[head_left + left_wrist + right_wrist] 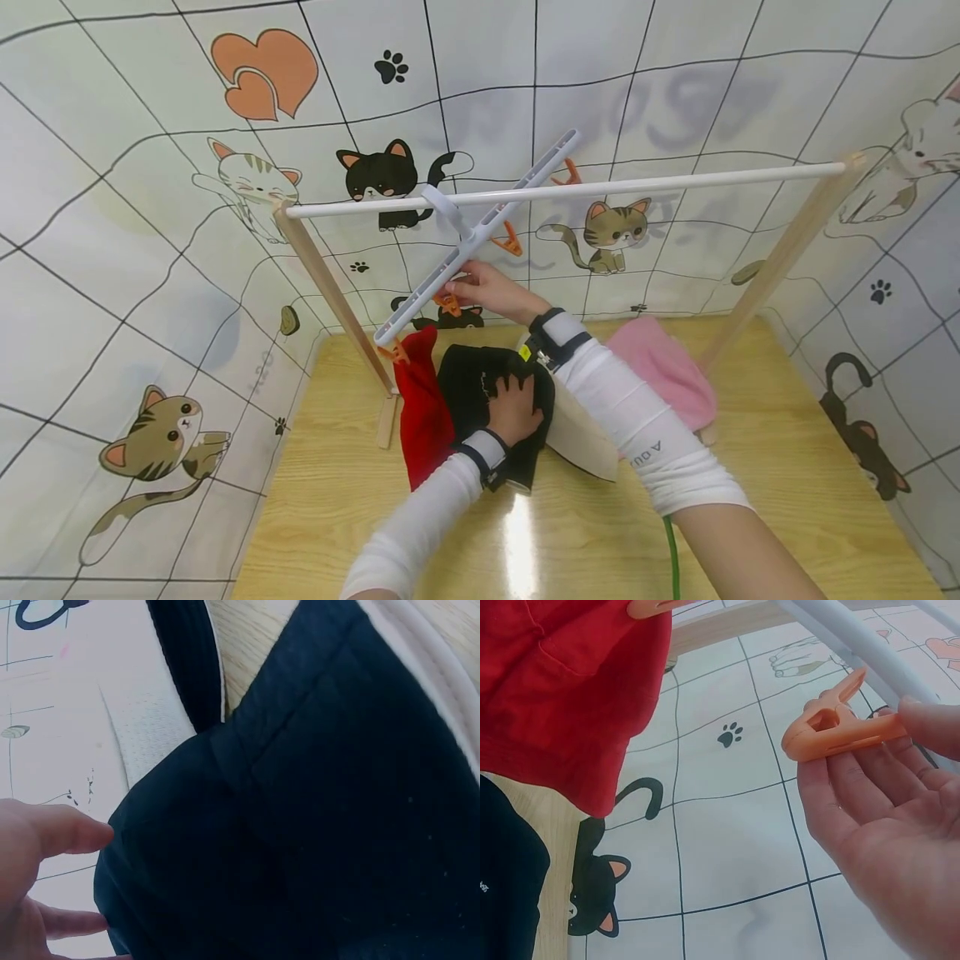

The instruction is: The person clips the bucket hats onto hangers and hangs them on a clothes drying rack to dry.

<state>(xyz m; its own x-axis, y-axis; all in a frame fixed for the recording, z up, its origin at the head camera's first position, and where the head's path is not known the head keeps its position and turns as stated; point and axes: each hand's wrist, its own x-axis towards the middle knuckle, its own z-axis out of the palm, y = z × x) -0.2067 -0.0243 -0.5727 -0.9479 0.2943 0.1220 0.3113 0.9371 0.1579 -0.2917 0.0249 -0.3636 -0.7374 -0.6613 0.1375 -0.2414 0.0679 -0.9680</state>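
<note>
My right hand (487, 292) pinches an orange clip (840, 727) on the white hanger (472, 242), thumb on one side and fingers beneath. The hanger hooks over a white rod (645, 185) and slants across it. A red cloth item (422, 408) hangs from the clip (393, 352) at the hanger's near left end. Below, my left hand (513, 412) rests with spread fingers on a black cloth item (300, 795) with pale edging and small lettering. In the left wrist view its fingertips touch the black edge. The black item's exact kind is unclear.
A cream cloth item (581, 437) lies beside the black one. Farther right is a pink cloth (663, 371). Wooden posts (333, 292) hold up the rod above a wooden table (360, 517). Cat-patterned walls surround it. A green cable (672, 558) runs under my right arm.
</note>
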